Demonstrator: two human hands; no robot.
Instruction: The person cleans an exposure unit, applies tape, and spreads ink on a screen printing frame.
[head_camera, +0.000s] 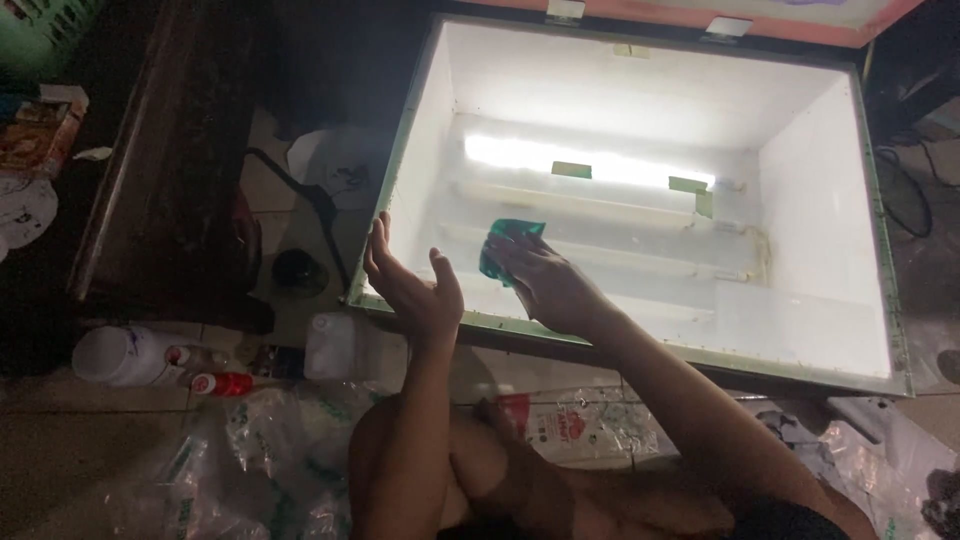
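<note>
Crouched on the floor in front of an open white chest freezer (800, 180), lid thrown back, interior brightly lit. Right hand (545, 285) inside the freezer near its front-left corner, fingers (515, 250) closed over a crumpled green cloth (505, 238) and pressing it against the inner floor, just ahead of the ribbed tubes along the back wall. Left hand (410, 285) resting on the freezer's front rim close to that same corner — fingers spread and open, holding nothing, palm braced against the edge.

Judged from this: wiping the inner floor. Best done with the cloth kept flat under the palm rather than bunched, overlapping strokes from the front-left corner outward, firm pressure into the seams below the tubes where grime seems to gather. Care near the strips of tape on the back wall — easy to snag. Left hand well placed on the rim for balance while leaning in.

Left of the freezer, on the floor: a white bottle (120, 355), a red-capped bottle (220, 383), crumpled plastic bags (250, 440).
</note>
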